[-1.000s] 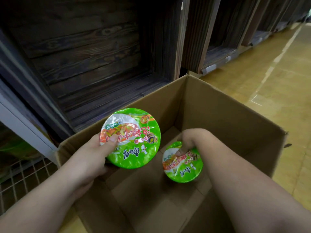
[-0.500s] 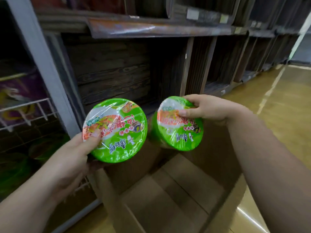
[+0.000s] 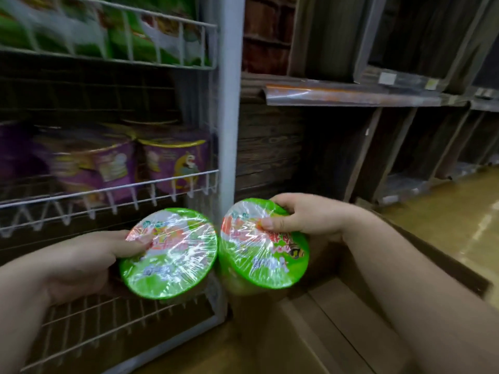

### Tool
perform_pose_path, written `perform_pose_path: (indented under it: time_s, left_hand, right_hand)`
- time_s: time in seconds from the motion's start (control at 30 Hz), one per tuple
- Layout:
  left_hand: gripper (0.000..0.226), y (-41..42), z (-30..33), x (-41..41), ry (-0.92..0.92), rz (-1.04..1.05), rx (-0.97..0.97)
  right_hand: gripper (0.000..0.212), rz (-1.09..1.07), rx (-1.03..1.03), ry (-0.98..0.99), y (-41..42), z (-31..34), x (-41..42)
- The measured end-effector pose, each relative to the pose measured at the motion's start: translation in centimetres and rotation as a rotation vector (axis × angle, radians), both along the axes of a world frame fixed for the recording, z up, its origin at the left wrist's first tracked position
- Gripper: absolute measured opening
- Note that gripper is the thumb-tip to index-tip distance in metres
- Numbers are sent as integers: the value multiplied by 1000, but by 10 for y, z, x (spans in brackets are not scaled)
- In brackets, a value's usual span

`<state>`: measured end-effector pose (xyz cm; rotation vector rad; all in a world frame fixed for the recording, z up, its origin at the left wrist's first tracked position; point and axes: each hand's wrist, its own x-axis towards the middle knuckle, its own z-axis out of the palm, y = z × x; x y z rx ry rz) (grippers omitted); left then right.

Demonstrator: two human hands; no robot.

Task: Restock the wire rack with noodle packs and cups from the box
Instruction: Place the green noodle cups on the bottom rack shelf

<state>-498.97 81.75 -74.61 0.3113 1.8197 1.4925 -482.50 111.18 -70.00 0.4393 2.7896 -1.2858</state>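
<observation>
My left hand (image 3: 81, 261) grips a green noodle cup (image 3: 172, 255) by its rim, lid facing me, just in front of the white wire rack (image 3: 228, 109). My right hand (image 3: 305, 215) holds a second green noodle cup (image 3: 263, 247) beside the first; the two cups nearly touch. Both cups hang level with the rack's lowest wire shelf (image 3: 108, 327). The open cardboard box (image 3: 348, 314) lies below my right forearm.
The rack's middle shelf holds purple noodle cups (image 3: 172, 163); green packs (image 3: 113, 31) fill the shelf above. Dark wooden shelving (image 3: 351, 95) stretches to the right. A yellowish floor (image 3: 459, 220) lies at right.
Both cups rose out of the box. My view swung left toward the wire rack, and both hands carried the cups closer to its lower shelf.
</observation>
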Motion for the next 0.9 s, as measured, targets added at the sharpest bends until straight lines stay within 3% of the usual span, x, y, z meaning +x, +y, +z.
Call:
perform_pose_path:
  time_s: [0.03, 0.13, 0.3, 0.4, 0.9]
  left_hand:
    - [72, -15, -1, -7, -12, 25, -10]
    - [53, -50, -3, -24, -21, 89, -35]
    - [29, -102, -13, -48, -62, 192, -83]
    - [24, -125, -17, -54, -78, 259, -97]
    - [29, -193, -56, -76, -154, 458, -126]
  right_hand:
    - [49, 21, 19, -9, -12, -4, -13]
    - [43, 23, -72, -2, -44, -18, -44]
    - [55, 72, -108, -13, -90, -36, -89]
    - [41, 78, -172, -19, -110, -41, -109]
    - [44, 110, -281, -89, -179, -86, -179]
